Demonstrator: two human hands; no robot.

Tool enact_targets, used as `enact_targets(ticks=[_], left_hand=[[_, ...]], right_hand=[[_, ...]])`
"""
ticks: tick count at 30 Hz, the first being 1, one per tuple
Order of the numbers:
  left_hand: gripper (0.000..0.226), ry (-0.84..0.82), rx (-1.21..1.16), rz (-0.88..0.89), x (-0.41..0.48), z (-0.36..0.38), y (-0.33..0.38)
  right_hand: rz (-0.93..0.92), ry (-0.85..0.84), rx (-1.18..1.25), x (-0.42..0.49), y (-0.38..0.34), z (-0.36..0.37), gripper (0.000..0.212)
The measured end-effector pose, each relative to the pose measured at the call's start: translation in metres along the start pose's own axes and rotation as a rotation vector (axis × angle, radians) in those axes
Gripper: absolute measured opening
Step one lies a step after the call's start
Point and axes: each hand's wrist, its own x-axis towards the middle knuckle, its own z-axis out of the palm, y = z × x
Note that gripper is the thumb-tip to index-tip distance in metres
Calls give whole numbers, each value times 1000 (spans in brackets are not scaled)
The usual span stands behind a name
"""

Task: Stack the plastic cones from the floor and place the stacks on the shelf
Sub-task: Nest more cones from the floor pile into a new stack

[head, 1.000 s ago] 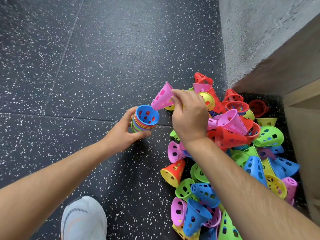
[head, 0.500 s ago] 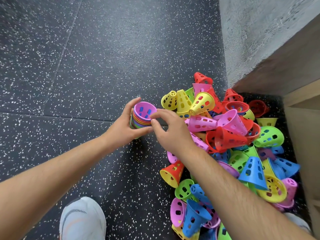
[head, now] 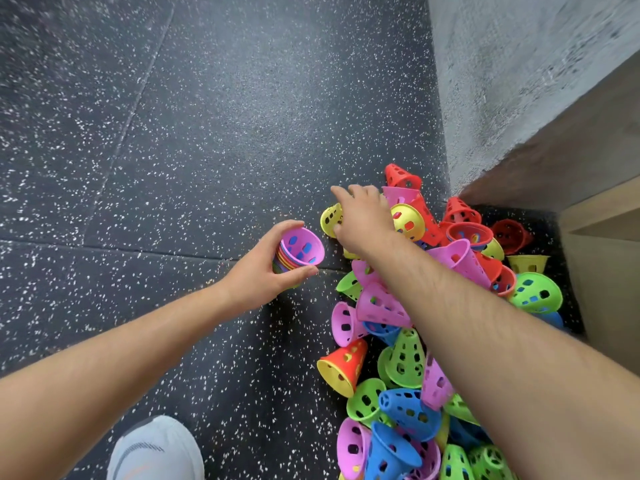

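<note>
Down at the bottom, closest of all, a white shoe (head: 156, 452) stands on the black floor (head: 207, 133), which has little white dots all over. Just to the right of the shoe lies a big pile of cones (head: 398, 393). They are blue, pink, green, red and yellow, all with holes in them. Some lie on their sides and some are tipped over. Both bare arms reach forward from here.

A bit farther out, the left hand (head: 256, 278) holds a stack (head: 282, 259) of cones. Its thumb and fingers curl round the stack. The stack is tilted, with its wide open end facing up and to the right. A pink cone (head: 304, 244) is the top one, and other colours peek out under its rim. The stack is just to the left of the pile.

Past that, the right hand (head: 360, 220) lies over a yellow cone (head: 329, 218) at the far edge of the pile. The back of the hand hides most of its fingers, so I cannot tell if it grips the cone or only touches it. A red cone (head: 403, 176) sits at the very back of the pile.

Farthest away stand a grey wall (head: 519, 64) and, on the right, a wooden shelf (head: 609, 209).
</note>
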Motion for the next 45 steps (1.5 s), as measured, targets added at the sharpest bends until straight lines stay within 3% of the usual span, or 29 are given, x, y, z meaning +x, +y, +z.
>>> enact_targets(ticks=[5,15,19,22,25,33,37,39,41,45], left_hand=[[70,-6,-9,-4,1,1,0],[70,8,-50,-20,-1,-3,-1],[70,9,-51,-10,-3,-4,-2],[69,18,-52,-11,-3,-4,-5],[70,15,-70,-18,-3,-4,-3],[85,-12,-75,20,-3,-3,-1],[81,-31,-111,46,-3,1,-2],[99,-33,-112,16,-2,0,-8],[110,-34,-89,-15,-3,-1,-15],[101,-20,-60,2,-5,1,-14]], right_hand=[[-119,-30,-168,7,-6,2,36],[-269,10,-137,-5,-26,17,36],[-138,-33,238,-11,-23,13,44],[23,44,633,-16,-15,-5,65],[113,119,837,-28,-11,-22,77],[118,168,1126,-58,-32,-18,58],[0,169,1077,-71,-42,-10,48],[-41,128,1028,-76,-42,-7,43],[-55,67,975,-82,-39,-5,46],[-106,16,920,-87,-32,-3,55]])
